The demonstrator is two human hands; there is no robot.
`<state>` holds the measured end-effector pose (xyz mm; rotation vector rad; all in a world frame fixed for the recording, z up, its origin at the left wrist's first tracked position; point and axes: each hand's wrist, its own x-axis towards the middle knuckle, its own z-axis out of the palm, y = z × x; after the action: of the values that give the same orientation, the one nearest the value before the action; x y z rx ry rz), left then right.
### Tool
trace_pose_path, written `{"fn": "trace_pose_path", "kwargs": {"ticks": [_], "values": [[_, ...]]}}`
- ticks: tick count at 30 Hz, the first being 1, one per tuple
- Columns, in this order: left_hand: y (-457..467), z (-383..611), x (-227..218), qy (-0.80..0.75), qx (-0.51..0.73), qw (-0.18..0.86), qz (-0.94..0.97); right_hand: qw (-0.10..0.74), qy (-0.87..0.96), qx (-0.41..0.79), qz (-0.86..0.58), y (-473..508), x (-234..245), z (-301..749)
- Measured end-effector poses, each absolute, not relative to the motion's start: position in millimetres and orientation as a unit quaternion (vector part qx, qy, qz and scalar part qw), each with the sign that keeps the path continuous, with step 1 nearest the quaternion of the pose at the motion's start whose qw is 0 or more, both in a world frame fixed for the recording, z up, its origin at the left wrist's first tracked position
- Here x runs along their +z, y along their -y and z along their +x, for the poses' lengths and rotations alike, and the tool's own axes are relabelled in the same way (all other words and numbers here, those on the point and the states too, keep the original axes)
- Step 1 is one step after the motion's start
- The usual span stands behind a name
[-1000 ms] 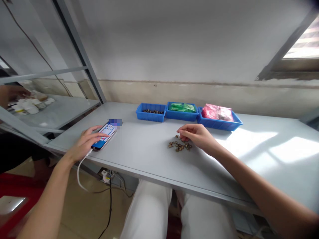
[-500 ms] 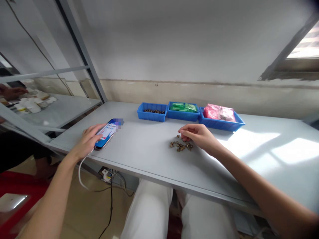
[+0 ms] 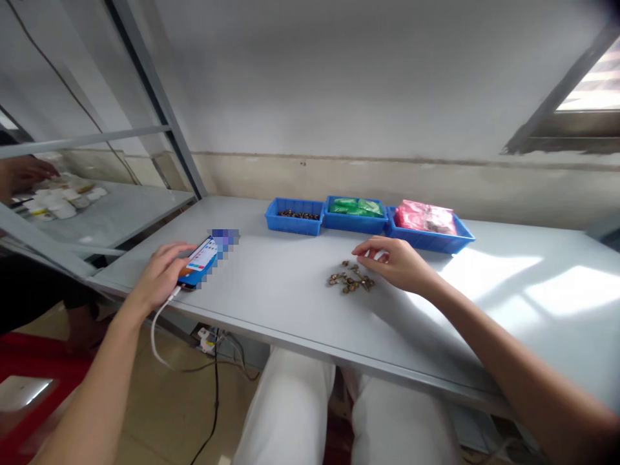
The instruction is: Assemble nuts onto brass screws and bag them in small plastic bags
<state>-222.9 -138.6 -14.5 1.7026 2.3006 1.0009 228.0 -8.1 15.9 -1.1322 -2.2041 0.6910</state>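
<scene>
R hand [image 3: 394, 263] curled nr brassy pcs [image 3: 352, 283], can't tell if holding; pinch singly. Your L hand [image 3: 162, 274] on phone [image 3: 201, 259], grip unclear.

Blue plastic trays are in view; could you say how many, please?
3, in a row on the grey table: left blue plastic tray with small brown parts, middle tray with green packets, right tray with pink packets.

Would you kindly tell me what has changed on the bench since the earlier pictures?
The right hand has moved slightly up and to the right in view, its fingertips drawn back from the small metal parts. The left hand has pulled its fingers leftward from the middle of the phone. The small metal parts and three blue bins look unmoved.
</scene>
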Motion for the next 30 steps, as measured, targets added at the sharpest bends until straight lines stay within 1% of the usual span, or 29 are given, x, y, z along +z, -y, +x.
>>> {"fn": "trace_pose_path", "kwargs": {"ticks": [3, 11, 16, 20, 24, 27, 30], "values": [[139, -222, -14, -0.757, 0.322, 0.055, 0.565, 0.256, 0.837, 0.244, -0.417, 8, 15, 229], [145, -215, -13, -0.738, 0.287, 0.062, 0.607, 0.234, 0.856, 0.232, -0.398, 8, 11, 228], [149, -216, -11, -0.712, 0.320, 0.072, 0.621, 0.234, 0.852, 0.247, -0.397, 9, 12, 227], [147, -219, -14, -0.734, 0.343, 0.049, 0.585, 0.230, 0.857, 0.242, -0.392, 9, 12, 227], [143, -219, -19, -0.761, 0.321, 0.022, 0.564, 0.218, 0.862, 0.236, -0.392, 9, 12, 228], [143, -217, -19, -0.762, 0.300, 0.014, 0.574, 0.216, 0.864, 0.232, -0.390, 9, 12, 229], [146, -215, -18, -0.731, 0.291, 0.016, 0.617, 0.216, 0.866, 0.229, -0.388, 9, 13, 229]]}}
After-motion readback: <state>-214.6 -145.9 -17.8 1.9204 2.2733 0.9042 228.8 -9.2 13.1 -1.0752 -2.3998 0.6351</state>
